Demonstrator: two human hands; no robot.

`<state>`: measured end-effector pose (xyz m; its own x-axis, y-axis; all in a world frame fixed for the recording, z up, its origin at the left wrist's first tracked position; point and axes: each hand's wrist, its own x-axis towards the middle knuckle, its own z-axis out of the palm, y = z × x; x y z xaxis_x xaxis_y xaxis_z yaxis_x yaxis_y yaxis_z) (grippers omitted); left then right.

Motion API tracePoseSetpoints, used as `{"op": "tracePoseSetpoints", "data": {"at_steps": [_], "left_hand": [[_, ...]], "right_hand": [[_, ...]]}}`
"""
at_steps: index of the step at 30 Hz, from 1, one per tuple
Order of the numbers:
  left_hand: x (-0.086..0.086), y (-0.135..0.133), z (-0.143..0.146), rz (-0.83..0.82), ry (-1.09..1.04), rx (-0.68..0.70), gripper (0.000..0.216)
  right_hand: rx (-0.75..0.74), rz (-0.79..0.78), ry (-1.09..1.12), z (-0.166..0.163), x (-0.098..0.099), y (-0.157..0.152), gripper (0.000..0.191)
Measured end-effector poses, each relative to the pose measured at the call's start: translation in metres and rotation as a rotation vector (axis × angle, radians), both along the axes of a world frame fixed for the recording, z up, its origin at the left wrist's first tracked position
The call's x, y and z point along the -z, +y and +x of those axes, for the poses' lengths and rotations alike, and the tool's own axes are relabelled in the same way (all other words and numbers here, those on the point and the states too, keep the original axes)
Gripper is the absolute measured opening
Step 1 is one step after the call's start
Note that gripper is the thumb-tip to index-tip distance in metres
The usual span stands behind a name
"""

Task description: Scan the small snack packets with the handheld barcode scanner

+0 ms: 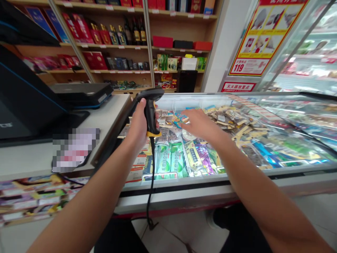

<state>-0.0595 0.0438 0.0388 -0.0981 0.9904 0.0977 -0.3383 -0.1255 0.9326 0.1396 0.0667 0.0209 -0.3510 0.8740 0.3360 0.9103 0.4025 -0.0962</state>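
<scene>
My left hand (139, 121) is wrapped round the grip of a black and yellow barcode scanner (151, 112), held upright with its head on top. The scanner's cord (152, 175) hangs down in front of the freezer. Over the freezer, my right hand (199, 123) has its fingers bent to the left and closed at the edge of a small blue, colourful packet (179, 118). Its fingertips are partly hidden. Below both hands lie wrapped ice creams, among them green and white packs (165, 160) and a yellowish pack (193, 154).
A chest freezer (181, 196) with a metal rim spans the front. On the left, a counter (110, 123) carries a black checkout terminal (28, 102) and a blurred phone-like object (76, 149). Shelves (113, 45) with bottles and boxes stand behind. A red fire sign (263, 38) hangs on the right.
</scene>
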Motion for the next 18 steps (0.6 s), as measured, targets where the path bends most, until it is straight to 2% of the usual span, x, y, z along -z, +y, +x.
{"op": "tracePoseSetpoints", "data": {"at_steps": [2,4,8,11,15,18], "left_hand": [[-0.002,0.003,-0.004,0.001,-0.050,-0.037,0.043],[-0.002,0.004,-0.007,-0.005,-0.089,-0.046,0.045],[0.000,0.006,-0.008,-0.039,-0.128,-0.032,0.043],[0.001,0.007,-0.008,-0.085,-0.146,-0.028,0.041],[0.002,0.007,-0.008,-0.139,-0.185,0.018,0.041],[0.002,0.006,-0.007,-0.153,-0.182,0.055,0.043]], "right_hand": [[-0.103,-0.055,-0.013,-0.022,0.008,0.000,0.048],[-0.123,-0.122,0.012,-0.039,0.018,0.009,0.051],[0.060,-0.198,0.108,-0.058,0.034,0.047,0.061],[0.172,-0.271,0.179,-0.064,0.035,0.074,0.067],[0.008,-0.383,0.263,-0.066,0.028,0.088,0.047],[-0.042,-0.325,0.271,-0.060,0.024,0.084,0.058]]}}
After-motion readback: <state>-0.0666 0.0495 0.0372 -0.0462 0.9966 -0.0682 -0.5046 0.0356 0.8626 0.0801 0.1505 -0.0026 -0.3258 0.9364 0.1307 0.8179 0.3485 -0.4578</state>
